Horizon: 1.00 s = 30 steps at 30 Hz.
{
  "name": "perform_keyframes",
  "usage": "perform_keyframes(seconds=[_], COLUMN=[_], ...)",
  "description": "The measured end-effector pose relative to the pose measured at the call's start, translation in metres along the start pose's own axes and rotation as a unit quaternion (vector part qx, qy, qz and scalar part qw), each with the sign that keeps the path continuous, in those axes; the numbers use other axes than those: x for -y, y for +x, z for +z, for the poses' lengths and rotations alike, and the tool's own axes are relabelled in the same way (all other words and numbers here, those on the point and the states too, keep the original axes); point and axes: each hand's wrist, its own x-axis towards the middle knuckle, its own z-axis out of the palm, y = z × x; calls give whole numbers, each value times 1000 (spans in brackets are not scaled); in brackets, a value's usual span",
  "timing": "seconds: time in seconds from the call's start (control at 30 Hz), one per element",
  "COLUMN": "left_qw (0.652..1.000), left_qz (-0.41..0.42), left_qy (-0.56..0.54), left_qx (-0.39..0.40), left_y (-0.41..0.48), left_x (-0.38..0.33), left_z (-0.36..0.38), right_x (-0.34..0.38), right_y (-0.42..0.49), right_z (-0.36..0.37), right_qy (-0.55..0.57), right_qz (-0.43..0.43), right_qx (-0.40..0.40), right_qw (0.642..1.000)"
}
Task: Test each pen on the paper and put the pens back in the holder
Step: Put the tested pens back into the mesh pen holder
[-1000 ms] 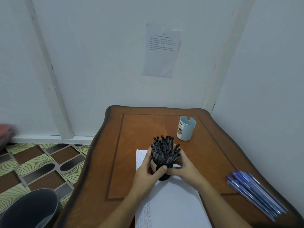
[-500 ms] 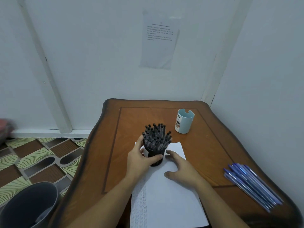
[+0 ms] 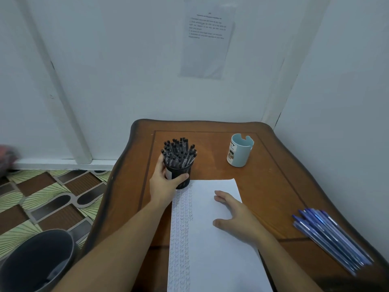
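Left hand slid holder leftward; right hand let go.

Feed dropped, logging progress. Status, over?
Left grip holds black holder, full of pens, at far-left corner of paper. Right grip open, flat on paper. Blue pens loose at right edge.

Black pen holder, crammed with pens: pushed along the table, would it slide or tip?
Probably top-heavy: the pens stand well above the rim of the black pen holder and fan outward, so a high push might tip it. The left hand grips its lower wall, which should favour sliding. Packed full, it likely feels heavy for its size.
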Motion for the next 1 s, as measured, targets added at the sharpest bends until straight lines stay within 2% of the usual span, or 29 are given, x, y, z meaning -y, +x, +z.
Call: perform_keyframes(seconds=[0.1,0.17,0.27,0.37,0.43,0.5,0.6,0.73,0.83,1.0], left_qw=[1000,1000,1000,1000,1000,1000,1000,1000,1000,1000], left_qz=[-4,-2,-6,-10,-10,-8,-8,-6,0,6], left_qy=[-12,-16,-18,-21,-22,-18,-16,-10,-7,-1], left_qx=[0,3,3,2,-2,-4,-3,-3,-1,9], left_y=[1,2,4,5,6,6,8,8,7,6], left_x=[3,5,8,12,13,15,16,17,16,10], left_z=[1,1,0,0,0,1,1,1,1,2], right_x=[0,1,10,17,20,21,17,27,40,49], right_y=[14,31,61,88,104,120,141,138,103,14], right_z=[-9,-21,-38,-56,-68,-78,-85,-78,-59,0], right_qy=[39,96,197,194,183,200,248,210,194,268], right_qz=[6,10,65,93,101,107,71,45,-15,-57], right_qx=[-1,-39,-148,-306,-363,-343,-264,-248,-234,-159], right_qw=[999,995,967,927,908,912,929,945,952,948])
